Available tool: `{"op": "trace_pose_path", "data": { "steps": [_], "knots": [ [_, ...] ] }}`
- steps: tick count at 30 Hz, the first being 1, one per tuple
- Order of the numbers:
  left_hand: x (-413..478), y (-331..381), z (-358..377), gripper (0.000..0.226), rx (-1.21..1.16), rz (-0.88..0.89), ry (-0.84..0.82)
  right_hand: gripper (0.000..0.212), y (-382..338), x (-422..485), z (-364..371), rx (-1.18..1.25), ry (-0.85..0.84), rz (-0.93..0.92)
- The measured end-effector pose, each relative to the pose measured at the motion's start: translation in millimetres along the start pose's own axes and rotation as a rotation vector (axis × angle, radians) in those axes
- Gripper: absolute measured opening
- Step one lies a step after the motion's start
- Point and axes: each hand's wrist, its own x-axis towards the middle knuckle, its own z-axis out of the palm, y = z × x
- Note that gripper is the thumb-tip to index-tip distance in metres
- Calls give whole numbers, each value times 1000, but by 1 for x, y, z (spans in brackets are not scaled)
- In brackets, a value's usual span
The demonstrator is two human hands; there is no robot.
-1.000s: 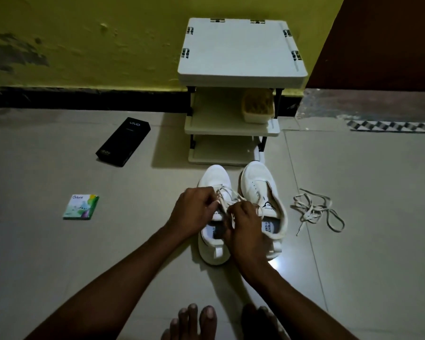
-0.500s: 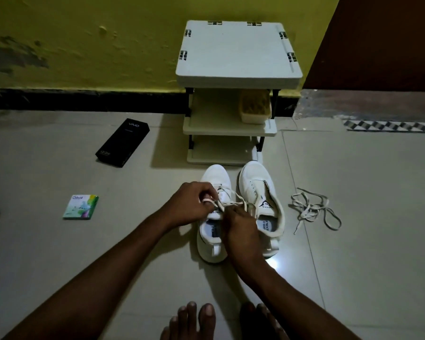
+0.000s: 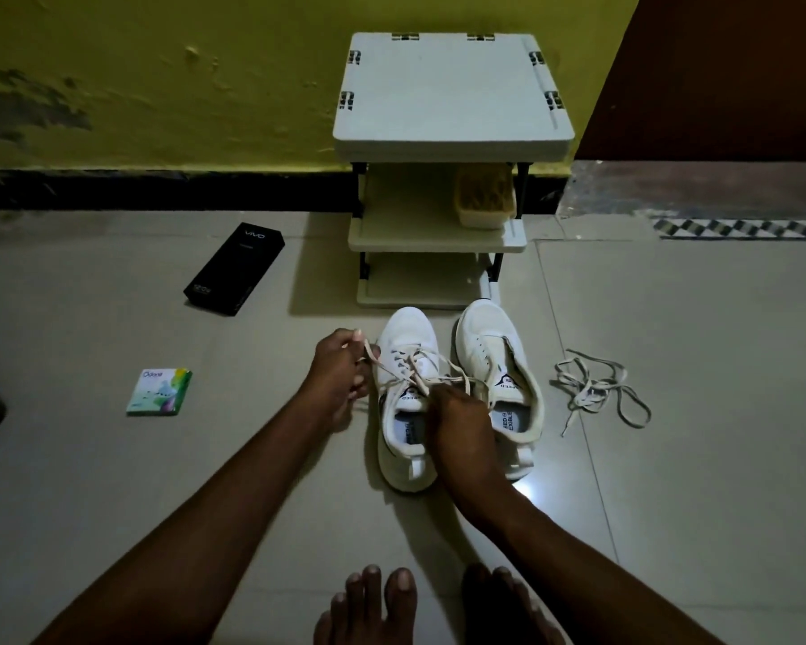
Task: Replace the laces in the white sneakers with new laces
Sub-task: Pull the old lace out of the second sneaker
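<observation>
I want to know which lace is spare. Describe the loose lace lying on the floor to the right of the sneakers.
The loose lace is a flat, off-white strip that looks like woven cloth. It lies in a tangled heap of loops on the tiled floor, to the right of the right sneaker and apart from it. One long loop trails out to the right, and one end points down toward the person. It is threaded through nothing, and only the floor touches it.

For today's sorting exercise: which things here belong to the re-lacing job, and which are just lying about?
Job: laced sneaker, unlaced sneaker, threaded lace held by left hand and right hand, loose lace.
Lying about: black box, green packet, shelf rack, basket.
</observation>
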Motion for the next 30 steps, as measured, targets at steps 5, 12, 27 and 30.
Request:
{"op": "trace_pose_path", "data": {
  "steps": [5,12,27,30],
  "knots": [
    [-3,1,-15,28,531,300,-90,25,0,0,3,-1,29,0],
    [-8,4,-15,18,920,548,-200,21,-2,0,1,-8,23,4],
    [19,17,-4,17,99,295,712,23,-12,4,-4,-72,-57,34],
    [11,-5,-13,10,335,326,534,24,-10,4,-4,-79,-45,34]
  ]
}}
